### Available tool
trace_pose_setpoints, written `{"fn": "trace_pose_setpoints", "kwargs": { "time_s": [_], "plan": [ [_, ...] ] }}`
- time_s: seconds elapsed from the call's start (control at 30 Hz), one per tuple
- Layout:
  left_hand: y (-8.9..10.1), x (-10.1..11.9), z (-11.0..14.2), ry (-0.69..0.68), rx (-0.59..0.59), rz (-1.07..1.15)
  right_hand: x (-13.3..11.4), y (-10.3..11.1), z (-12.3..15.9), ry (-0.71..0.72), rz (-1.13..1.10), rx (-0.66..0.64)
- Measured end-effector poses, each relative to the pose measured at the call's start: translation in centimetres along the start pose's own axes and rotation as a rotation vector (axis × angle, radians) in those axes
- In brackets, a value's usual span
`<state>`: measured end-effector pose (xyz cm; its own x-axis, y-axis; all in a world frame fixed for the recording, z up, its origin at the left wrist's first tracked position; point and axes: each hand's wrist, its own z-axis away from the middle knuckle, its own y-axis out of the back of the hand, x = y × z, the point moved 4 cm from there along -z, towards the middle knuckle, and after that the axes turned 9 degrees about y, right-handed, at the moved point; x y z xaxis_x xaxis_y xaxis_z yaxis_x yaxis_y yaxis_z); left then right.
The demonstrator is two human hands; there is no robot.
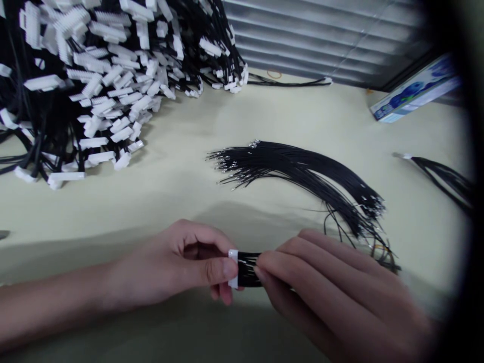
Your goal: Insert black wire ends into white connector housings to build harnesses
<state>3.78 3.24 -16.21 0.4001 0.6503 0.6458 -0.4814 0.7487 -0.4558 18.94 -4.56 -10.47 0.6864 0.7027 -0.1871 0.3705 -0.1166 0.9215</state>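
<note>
My left hand [200, 264] pinches a white plastic connector housing [233, 268] between thumb and fingers, low in the middle of the head view. Several black wires [247, 269] run out of the housing's right side. Around these wires, close to the housing, the fingertips of my right hand [321, 282] are closed; the wires' far ends are hidden by that hand. Beyond my hands lies a loose bundle of black wires [298, 166] with small metal terminals at the ends, spread over the pale table [181, 186].
A large heap of black cables with white connectors [113, 91] fills the back left. One cable [291, 82] lies along the slatted grey panel [321, 35]. At right are a blue-and-white box [416, 91] and another black cable [442, 174].
</note>
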Motion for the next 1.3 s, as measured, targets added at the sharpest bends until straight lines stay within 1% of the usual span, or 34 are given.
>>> {"fn": "trace_pose_setpoints", "kwargs": {
  "time_s": [0.1,0.17,0.33,0.43,0.5,0.63,0.7,0.77,0.8,0.87,0.9,0.93,0.97,1.0,1.03,1.07,1.17,1.3],
  "plan": [
    [0.0,0.1,0.0,0.009,0.0,-0.016,0.1,0.2,-0.2,-0.066,-0.079,0.056],
    [0.0,0.1,-0.1,0.014,-0.004,-0.017,0.1,0.2,-0.2,-0.081,-0.12,0.07],
    [-0.2,0.0,0.0,0.002,0.002,-0.034,0.0,-0.1,-0.3,-0.067,-0.117,0.075],
    [-0.4,-0.2,0.2,-0.011,0.034,-0.084,-0.3,-0.2,-0.7,-0.052,-0.123,0.089],
    [-0.5,-0.4,0.2,-0.029,0.059,-0.129,-0.6,0.0,-1.1,-0.031,-0.087,0.113],
    [-0.6,-0.4,0.2,-0.086,0.095,-0.205,-1.1,0.3,-1.8,-0.007,0.01,0.047],
    [-0.5,-0.4,0.2,-0.08,0.138,-0.252,-1.1,0.3,-2.0,0.014,-0.007,0.018],
    [-0.5,-0.4,0.2,-0.061,0.166,-0.298,-0.8,0.3,-2.1,0.049,-0.111,0.03],
    [-0.5,-0.3,0.3,-0.055,0.163,-0.313,-0.4,0.1,-2.1,0.037,-0.219,0.014],
    [-0.7,-0.3,0.4,-0.05,0.132,-0.334,1.0,-0.5,-2.1,-0.056,-0.495,-0.026],
    [-0.8,-0.3,0.4,-0.046,0.117,-0.345,2.0,-0.8,-2.1,-0.122,-0.577,-0.018],
    [-0.8,-0.3,0.5,-0.04,0.108,-0.348,3.1,-1.1,-2.1,-0.176,-0.6,0.011],
    [-0.8,-0.3,0.5,-0.03,0.105,-0.346,4.3,-1.2,-2.0,-0.217,-0.537,0.066],
    [-0.8,-0.3,0.6,-0.023,0.107,-0.342,5.4,-1.2,-1.9,-0.222,-0.393,0.142],
    [-0.8,-0.2,0.6,-0.019,0.107,-0.334,6.3,-1.4,-1.8,-0.226,-0.27,0.188],
    [-0.8,-0.2,0.6,-0.016,0.109,-0.327,7.2,-1.8,-1.7,-0.221,-0.192,0.197],
    [-0.9,0.1,0.5,-0.009,0.106,-0.307,8.7,-3.3,-1.6,-0.182,-0.092,0.128],
    [-0.8,0.2,0.4,0.015,0.105,-0.294,8.8,-3.9,-1.4,-0.111,-0.014,0.096]
  ]
}}
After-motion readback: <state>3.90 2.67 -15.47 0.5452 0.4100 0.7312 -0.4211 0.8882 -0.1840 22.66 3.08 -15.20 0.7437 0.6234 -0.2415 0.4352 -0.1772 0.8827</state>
